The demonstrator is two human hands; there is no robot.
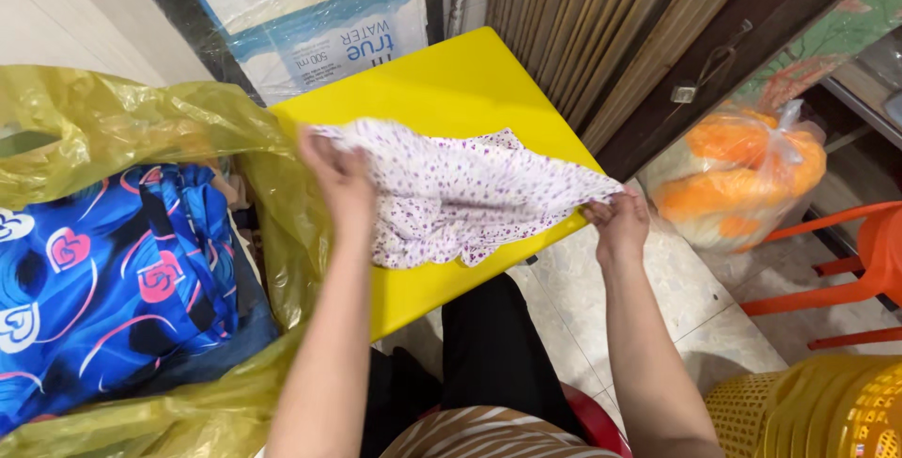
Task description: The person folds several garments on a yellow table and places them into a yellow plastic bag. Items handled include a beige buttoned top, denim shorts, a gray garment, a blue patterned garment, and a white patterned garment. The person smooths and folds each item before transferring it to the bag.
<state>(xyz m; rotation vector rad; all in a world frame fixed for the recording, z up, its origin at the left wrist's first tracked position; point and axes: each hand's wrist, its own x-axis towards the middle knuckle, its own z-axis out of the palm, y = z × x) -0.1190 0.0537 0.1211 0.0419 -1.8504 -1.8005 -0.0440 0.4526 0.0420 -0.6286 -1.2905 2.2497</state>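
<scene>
The yellow plastic bag (113, 129) at 9 o'clock is cut off by the left and bottom edges. The blue patterned fabric (103, 279) inside it is partly concealed by the bag wall. The orange stool (846, 261) and yellow basket (827, 411), at 4 o'clock, run off the right edge. The left hand (340, 181) has its fingertips hidden in the floral cloth (451, 200).

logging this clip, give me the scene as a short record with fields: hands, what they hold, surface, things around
left hand: left hand grips one edge of the white cloth with purple dots
right hand: right hand pinches the opposite corner
cloth: stretched between both hands over the yellow table
left side: yellow plastic bag with blue patterned fabric
right side: clear bag of orange items, orange stool, yellow basket
</scene>
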